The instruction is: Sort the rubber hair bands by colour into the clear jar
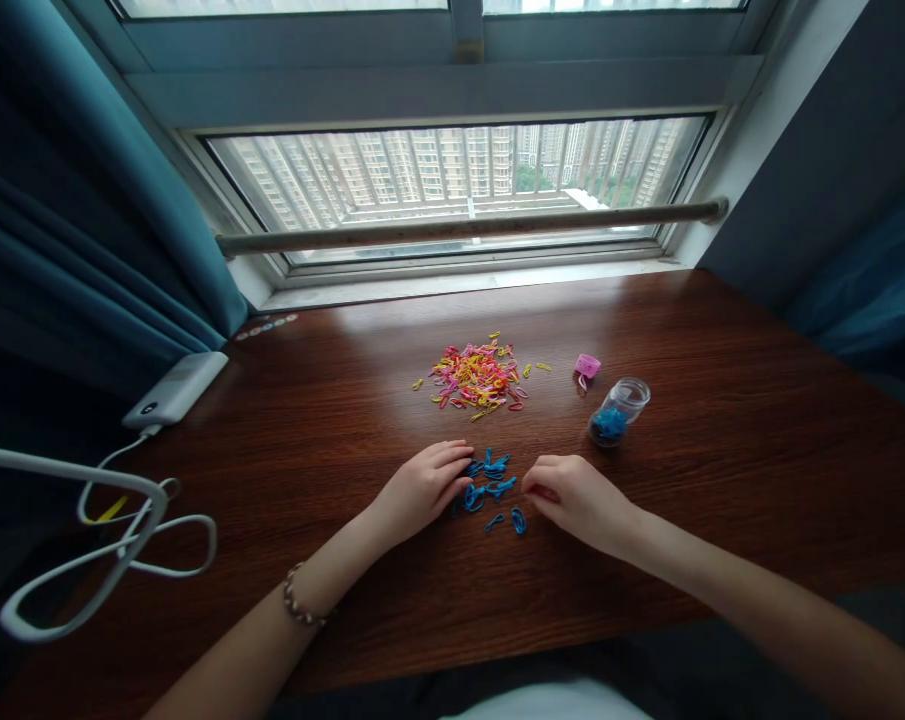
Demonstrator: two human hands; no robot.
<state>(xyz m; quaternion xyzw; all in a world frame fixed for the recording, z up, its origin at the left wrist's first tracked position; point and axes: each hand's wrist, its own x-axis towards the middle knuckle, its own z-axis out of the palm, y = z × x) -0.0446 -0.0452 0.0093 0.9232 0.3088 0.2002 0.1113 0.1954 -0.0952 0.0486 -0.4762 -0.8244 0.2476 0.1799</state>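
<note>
Thin, rubbery-looking blue looped bands (pixel 495 467) are lying loosely on the wood-grained bench (pixel 332 400), a multicoloured pile (pixel 476 376) and clear glass jar (pixel 632 397) sitting beyond. Bare wood is running to the near edge. 1 left hand (pixel 426 488) is resting half-spread beside them; the right hand (pixel 564 490) is curling, its grip unclear.

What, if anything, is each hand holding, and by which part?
It cannot be told. The left hand is at the edge of the blue bands, with no clear grip; the right hand is curled beside them, hiding anything pinched.
</note>
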